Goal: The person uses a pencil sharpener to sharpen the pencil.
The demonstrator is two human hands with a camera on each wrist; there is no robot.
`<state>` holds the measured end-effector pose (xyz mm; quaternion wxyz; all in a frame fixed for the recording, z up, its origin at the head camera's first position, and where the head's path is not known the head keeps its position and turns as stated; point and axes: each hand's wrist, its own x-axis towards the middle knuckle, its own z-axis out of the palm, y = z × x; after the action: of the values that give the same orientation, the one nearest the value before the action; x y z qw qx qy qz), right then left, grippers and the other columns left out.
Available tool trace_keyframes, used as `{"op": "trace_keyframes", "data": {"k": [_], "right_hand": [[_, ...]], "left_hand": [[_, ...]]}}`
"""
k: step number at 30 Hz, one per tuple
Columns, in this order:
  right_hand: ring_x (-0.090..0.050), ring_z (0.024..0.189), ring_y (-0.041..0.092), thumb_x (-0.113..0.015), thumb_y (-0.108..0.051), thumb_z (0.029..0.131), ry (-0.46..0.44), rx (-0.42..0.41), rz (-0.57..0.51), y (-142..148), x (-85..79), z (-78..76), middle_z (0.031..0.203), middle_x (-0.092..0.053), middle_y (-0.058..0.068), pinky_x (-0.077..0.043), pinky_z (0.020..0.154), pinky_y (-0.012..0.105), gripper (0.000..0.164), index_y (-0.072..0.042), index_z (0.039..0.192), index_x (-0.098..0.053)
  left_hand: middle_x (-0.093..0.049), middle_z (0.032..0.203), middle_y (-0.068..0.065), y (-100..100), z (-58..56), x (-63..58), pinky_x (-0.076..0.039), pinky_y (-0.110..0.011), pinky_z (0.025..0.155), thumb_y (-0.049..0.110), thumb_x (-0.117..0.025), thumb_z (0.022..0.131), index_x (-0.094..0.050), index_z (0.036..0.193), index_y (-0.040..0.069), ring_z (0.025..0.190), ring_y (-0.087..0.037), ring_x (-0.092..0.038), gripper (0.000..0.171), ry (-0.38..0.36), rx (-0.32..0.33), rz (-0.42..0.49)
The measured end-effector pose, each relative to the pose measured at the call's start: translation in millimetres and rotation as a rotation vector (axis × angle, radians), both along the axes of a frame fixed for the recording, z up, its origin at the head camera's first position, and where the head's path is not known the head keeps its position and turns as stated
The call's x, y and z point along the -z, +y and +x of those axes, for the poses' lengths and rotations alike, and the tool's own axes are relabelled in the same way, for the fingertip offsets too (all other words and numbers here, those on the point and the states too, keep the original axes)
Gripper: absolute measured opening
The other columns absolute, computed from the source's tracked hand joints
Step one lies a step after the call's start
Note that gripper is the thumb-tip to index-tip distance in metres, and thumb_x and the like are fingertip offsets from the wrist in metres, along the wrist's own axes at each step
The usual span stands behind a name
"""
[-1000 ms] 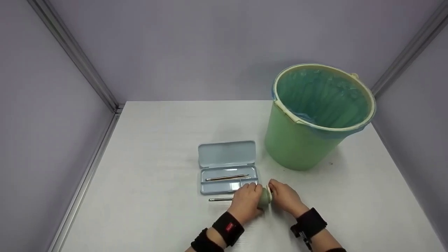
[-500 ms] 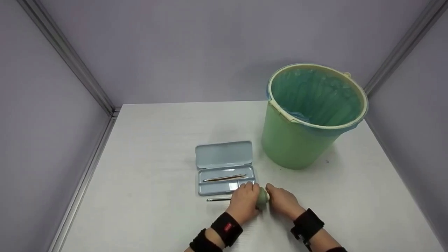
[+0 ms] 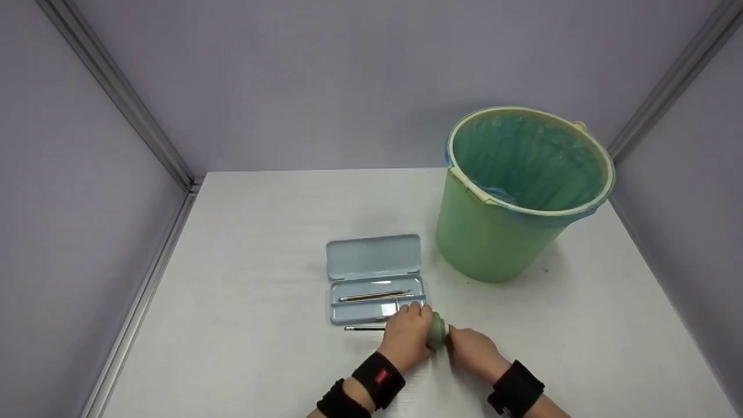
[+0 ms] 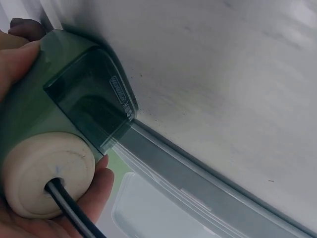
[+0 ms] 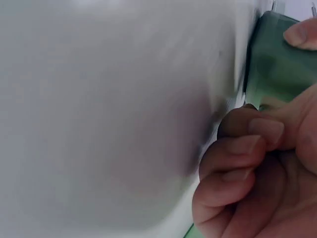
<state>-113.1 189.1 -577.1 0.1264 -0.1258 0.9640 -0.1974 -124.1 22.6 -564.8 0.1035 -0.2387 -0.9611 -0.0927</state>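
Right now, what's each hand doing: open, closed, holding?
Left hand: closed, holding the rounded green plastic pencil sharpener.
Right hand: closed, apparently pinching the sharpener's cream end piece.

The sharpener (image 4: 25, 116) is soft green, its round face (image 4: 29, 173) cream, its see-through drawer (image 4: 94, 89) darker green with pale lettering. Black pencil (image 4: 73, 210); pale blue case (image 3: 373, 258); green bucket (image 3: 487, 249), cream rim (image 3: 551, 213); white counter (image 3: 261, 244); black wristbands (image 3: 516, 388), one with a red label (image 3: 381, 377).
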Motion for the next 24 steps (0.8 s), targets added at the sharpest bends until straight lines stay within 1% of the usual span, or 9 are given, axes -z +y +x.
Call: {"op": "trace_keyframes", "data": {"k": [5,8,10,13,15,17,19,24], "right_hand": [[-0.069,0.081,0.036,-0.055,-0.011,0.098,-0.043,0.003,0.007,3,-4.6,11.2,0.083,-0.070,0.015,-0.053,0.072,0.053,0.009,-0.007,0.101,-0.063],[-0.068,0.078,0.032,-0.057,-0.011,0.097,-0.071,-0.010,0.028,5,-11.6,17.9,0.080,-0.068,0.012,-0.052,0.068,0.049,0.005,-0.008,0.093,-0.059],[-0.063,0.069,0.025,-0.058,-0.009,0.096,-0.077,-0.023,0.034,6,-17.7,22.6,0.074,-0.064,0.008,-0.047,0.061,0.042,0.008,-0.010,0.088,-0.056],[-0.048,0.061,0.017,-0.056,-0.004,0.095,-0.090,-0.036,0.033,7,-28.3,27.4,0.066,-0.054,0.001,-0.035,0.055,0.032,0.017,-0.012,0.081,-0.049],[-0.040,0.060,0.015,-0.055,-0.001,0.094,-0.098,-0.028,0.025,7,-36.2,28.0,0.065,-0.050,-0.001,-0.031,0.055,0.029,0.019,-0.012,0.080,-0.049],[-0.040,0.061,0.015,-0.054,0.001,0.094,-0.099,-0.009,0.018,7,-43.4,26.3,0.067,-0.051,-0.002,-0.032,0.057,0.028,0.018,-0.011,0.081,-0.051],[-0.041,0.061,0.014,-0.054,0.000,0.096,-0.085,0.009,0.012,6,-49.8,23.4,0.069,-0.055,-0.001,-0.033,0.058,0.028,0.017,-0.011,0.082,-0.053],[-0.041,0.061,0.012,-0.055,-0.004,0.097,0.020,0.028,0.009,6,-56.9,14.3,0.070,-0.059,0.000,-0.035,0.058,0.027,0.018,-0.012,0.081,-0.053]], "left_hand": [[-0.062,0.087,0.000,2,0.1,-0.1,-0.052,-0.028,0.063,0.043,-0.094,0.053,-0.058,0.097,0.012,0.074,-0.016,-0.058,0.064,0.051,0.008,-0.031],[-0.063,0.087,0.000,4,0.2,-1.0,-0.052,-0.027,0.062,0.045,-0.094,0.052,-0.059,0.097,0.012,0.074,-0.016,-0.058,0.066,0.073,0.015,-0.048],[-0.064,0.088,0.000,4,0.1,-1.5,-0.052,-0.027,0.062,0.045,-0.094,0.052,-0.059,0.098,0.013,0.074,-0.016,-0.059,0.066,0.071,0.018,-0.053],[-0.064,0.089,-0.001,4,-1.0,-2.3,-0.051,-0.027,0.062,0.044,-0.093,0.054,-0.060,0.101,0.014,0.075,-0.017,-0.059,0.064,0.051,0.029,-0.043],[-0.065,0.090,-0.001,3,-2.0,-2.6,-0.051,-0.027,0.061,0.042,-0.091,0.057,-0.060,0.102,0.015,0.075,-0.017,-0.059,0.061,0.038,0.039,-0.035],[-0.065,0.089,-0.001,2,-2.9,-3.0,-0.050,-0.028,0.061,0.041,-0.090,0.060,-0.060,0.101,0.016,0.074,-0.017,-0.059,0.057,0.029,0.048,-0.026],[-0.064,0.089,-0.001,1,-3.5,-2.8,-0.049,-0.028,0.060,0.040,-0.089,0.062,-0.059,0.100,0.016,0.074,-0.017,-0.058,0.054,0.024,0.053,-0.021],[-0.064,0.086,-0.001,1,-3.4,-1.5,-0.048,-0.027,0.060,0.040,-0.088,0.063,-0.059,0.099,0.016,0.072,-0.016,-0.057,0.052,0.030,0.054,0.002]]}}
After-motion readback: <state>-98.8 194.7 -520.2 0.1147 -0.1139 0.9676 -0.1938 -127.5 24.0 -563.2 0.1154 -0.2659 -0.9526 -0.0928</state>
